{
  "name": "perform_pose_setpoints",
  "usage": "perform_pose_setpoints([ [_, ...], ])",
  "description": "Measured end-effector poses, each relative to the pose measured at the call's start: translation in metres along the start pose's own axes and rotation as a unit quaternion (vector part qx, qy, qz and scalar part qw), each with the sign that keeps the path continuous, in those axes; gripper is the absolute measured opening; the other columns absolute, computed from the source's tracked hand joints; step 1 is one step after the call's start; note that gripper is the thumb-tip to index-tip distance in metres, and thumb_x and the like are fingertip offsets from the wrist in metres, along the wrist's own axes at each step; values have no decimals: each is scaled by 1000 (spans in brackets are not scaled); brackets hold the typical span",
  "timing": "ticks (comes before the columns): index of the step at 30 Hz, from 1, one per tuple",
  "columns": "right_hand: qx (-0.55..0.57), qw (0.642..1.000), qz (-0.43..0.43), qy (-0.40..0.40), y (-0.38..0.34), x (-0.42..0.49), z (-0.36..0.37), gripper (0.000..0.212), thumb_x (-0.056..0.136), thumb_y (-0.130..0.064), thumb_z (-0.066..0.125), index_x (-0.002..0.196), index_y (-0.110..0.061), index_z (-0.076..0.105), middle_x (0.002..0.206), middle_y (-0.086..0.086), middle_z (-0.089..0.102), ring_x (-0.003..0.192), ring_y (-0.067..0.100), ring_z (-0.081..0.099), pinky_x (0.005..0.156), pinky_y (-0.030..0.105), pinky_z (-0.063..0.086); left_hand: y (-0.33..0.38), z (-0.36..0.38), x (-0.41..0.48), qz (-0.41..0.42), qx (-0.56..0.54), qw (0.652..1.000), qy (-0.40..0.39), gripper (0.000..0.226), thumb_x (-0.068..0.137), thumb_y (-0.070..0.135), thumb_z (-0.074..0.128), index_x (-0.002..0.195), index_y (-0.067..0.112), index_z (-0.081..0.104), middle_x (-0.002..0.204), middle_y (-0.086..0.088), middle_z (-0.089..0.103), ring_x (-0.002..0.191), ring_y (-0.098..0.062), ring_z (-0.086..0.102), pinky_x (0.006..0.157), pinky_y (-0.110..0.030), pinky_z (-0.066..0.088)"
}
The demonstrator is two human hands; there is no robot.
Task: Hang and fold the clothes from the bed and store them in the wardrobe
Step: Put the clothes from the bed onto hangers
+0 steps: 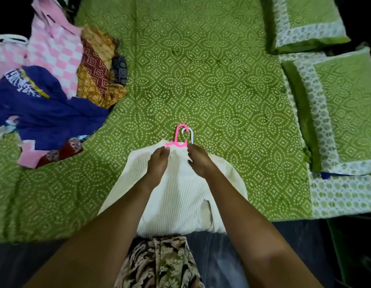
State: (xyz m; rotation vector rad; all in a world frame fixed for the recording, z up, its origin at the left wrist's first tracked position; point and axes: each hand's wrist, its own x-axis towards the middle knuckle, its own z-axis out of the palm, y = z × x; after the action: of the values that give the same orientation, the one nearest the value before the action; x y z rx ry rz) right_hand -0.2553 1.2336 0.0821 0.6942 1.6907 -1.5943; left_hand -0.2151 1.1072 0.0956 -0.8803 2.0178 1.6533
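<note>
Forearms (110,235) forward, my left hand (157,163) and right hand (201,162) seem to pinch the collar of the cream sweater (180,200) lying lengthwise away on the bed (201,80), pink hanger (179,138) hook just beyond.

A cream ribbed top (180,196) is spread on the green patterned bedspread (201,69) at the near edge of the bed, and its neckline is gripped on either side by the left hand (157,163) and the right hand (198,161). The hooks of a pink hanger (179,135) and a white hanger (192,136) are seen jutting from the collar on the far side. A heap of clothes (45,90) is piled at the far left, and two green pillows (305,21) are laid at the right.
</note>
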Motion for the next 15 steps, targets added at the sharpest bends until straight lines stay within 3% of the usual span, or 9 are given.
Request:
perform_pose_setpoints([
  [2, 77, 997, 27, -4, 1, 2, 3, 23, 97, -44, 42, 88, -25, 51, 79, -5, 42, 67, 8, 37, 75, 23, 33, 4, 0, -4, -34, -132, 990, -43, 45, 101, 37, 32, 138, 14, 40, 140, 2, 42, 132, -18, 36, 104, -28, 26],
  [4, 120, 992, 43, -5, -1, 3, 8, 25, 98, -45, 40, 93, -23, 52, 82, -6, 44, 69, 7, 39, 80, 24, 34, 6, -3, -6, -51, -194, 978, -54, 49, 101, 40, 28, 142, 14, 34, 143, 2, 37, 136, -18, 31, 108, -29, 22],
  [7, 97, 994, 45, -19, -9, -4, 23, 32, 98, -45, 39, 118, -21, 48, 87, -9, 44, 84, 6, 44, 93, 27, 32, 6, -15, -5, -66, -228, 970, -44, 52, 100, 43, 27, 144, 16, 30, 150, -3, 32, 138, -21, 30, 110, -32, 20],
  [11, 57, 998, 25, -32, -26, -19, 59, 26, 98, -47, 36, 104, -26, 49, 101, -6, 48, 94, 8, 44, 97, 27, 34, 9, -49, -9, -63, -267, 961, -17, 54, 100, 45, 27, 144, 15, 33, 150, -3, 33, 136, -21, 34, 108, -31, 22],
  [15, 20, 997, -13, -69, -44, -41, 121, 52, 99, -46, 32, 141, -15, 36, 132, 1, 44, 122, 18, 41, 107, 34, 29, 13, -110, -25, -50, -329, 943, 26, 61, 98, 51, 19, 143, 12, 33, 148, -4, 36, 136, -20, 34, 112, -34, 20],
])
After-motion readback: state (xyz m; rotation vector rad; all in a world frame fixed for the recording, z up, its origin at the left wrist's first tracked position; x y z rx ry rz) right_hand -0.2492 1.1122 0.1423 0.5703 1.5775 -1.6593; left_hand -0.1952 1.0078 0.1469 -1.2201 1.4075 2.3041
